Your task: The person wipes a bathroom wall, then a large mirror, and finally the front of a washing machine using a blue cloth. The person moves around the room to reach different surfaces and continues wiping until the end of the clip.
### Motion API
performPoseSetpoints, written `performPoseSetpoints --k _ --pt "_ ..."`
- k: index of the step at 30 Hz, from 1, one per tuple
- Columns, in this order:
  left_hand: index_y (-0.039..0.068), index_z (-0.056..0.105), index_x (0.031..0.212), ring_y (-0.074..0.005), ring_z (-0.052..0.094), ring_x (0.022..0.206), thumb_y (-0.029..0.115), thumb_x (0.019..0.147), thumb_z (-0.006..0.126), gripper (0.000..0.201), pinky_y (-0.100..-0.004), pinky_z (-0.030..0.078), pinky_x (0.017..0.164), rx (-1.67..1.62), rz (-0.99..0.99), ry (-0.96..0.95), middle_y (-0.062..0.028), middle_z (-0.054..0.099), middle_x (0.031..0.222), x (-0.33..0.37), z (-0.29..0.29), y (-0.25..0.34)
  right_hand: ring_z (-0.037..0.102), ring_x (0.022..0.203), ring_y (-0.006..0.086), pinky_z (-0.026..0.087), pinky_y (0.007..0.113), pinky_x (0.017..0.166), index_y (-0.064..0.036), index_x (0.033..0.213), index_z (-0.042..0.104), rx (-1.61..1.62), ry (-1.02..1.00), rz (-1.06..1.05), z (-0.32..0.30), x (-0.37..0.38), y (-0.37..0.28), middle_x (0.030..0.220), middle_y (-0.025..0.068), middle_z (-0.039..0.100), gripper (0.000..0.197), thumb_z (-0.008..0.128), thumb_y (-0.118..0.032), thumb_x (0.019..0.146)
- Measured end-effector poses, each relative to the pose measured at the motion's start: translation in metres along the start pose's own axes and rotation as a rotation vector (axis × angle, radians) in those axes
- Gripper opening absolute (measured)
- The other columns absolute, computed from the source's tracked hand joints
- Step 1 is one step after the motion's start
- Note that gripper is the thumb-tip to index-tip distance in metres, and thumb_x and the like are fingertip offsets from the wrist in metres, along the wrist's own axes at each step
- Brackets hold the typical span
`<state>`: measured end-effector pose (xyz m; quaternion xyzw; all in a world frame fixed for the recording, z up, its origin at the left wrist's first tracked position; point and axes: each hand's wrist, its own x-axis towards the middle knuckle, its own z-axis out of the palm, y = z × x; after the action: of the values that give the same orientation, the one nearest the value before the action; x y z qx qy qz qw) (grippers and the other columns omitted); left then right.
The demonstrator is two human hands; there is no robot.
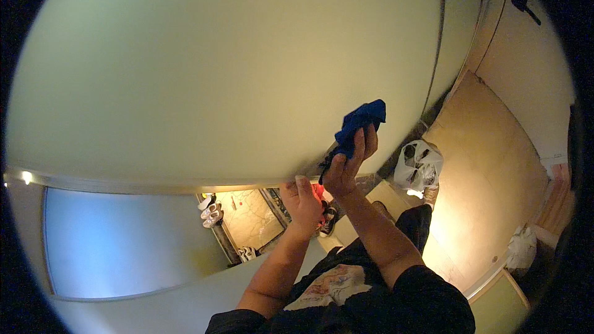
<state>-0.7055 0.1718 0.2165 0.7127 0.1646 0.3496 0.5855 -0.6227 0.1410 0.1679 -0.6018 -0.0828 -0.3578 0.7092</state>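
A large pale, smooth panel (216, 74) fills the upper part of the view. My right hand (350, 164) holds a crumpled dark blue cloth (361, 119) against its surface, near the lower right. The fingers are bent over the cloth, and a dark fold of it hangs by the thumb. Just left of it and lower, my left hand (302, 203) is at the panel's bottom edge (241, 184), thumb up and fingers curled there. Some of its fingertips are hidden.
Below the edge, several shoes (212, 215) stand on a lit tiled floor (247, 222). A blue-lit pane (124, 241) lies to the left. On the right, a white plastic bag (419, 166) stands near a tan floor (482, 167); another white bag (521, 247) is lower right.
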Motion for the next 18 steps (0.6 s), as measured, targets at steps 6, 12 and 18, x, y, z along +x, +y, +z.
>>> performPoseSetpoints --k 6,12,18 --pt "0.001 0.036 0.117 -0.0214 0.05 0.102 0.025 0.091 0.048 0.037 -0.0333 0.042 0.088 0.037 0.023 0.064 -0.0115 0.05 0.114 0.004 0.018 -0.006 0.028 0.117 0.047 0.018 0.061 0.096 -0.0083 0.128 0.037 -0.118 -0.005 0.089 0.0 -0.064 0.01 0.132 0.0292 0.026 0.044 0.043 -0.024 0.087" --pt "-0.003 -0.01 0.136 -0.0418 -0.011 0.13 0.034 0.081 0.052 0.091 -0.0521 -0.009 0.102 0.886 0.454 -0.096 -0.0303 -0.017 0.138 -0.009 0.009 0.001 0.028 0.116 0.0493 0.023 0.063 0.092 -0.0145 0.12 0.045 -0.098 -0.063 -0.236 0.005 -0.019 0.016 0.132 0.0259 0.029 0.038 0.043 -0.034 0.088" --pt "-0.002 0.004 0.138 -0.046 -0.01 0.13 0.035 0.072 0.063 0.096 -0.055 -0.008 0.102 1.005 0.891 -0.336 -0.0383 -0.008 0.137 -0.011 0.01 -0.014 0.023 0.122 0.0434 0.015 0.054 0.1 -0.0014 0.131 0.033 -0.11 -0.016 0.25 0.0 -0.004 0.042 0.135 0.0262 0.025 0.051 0.029 -0.034 0.092"
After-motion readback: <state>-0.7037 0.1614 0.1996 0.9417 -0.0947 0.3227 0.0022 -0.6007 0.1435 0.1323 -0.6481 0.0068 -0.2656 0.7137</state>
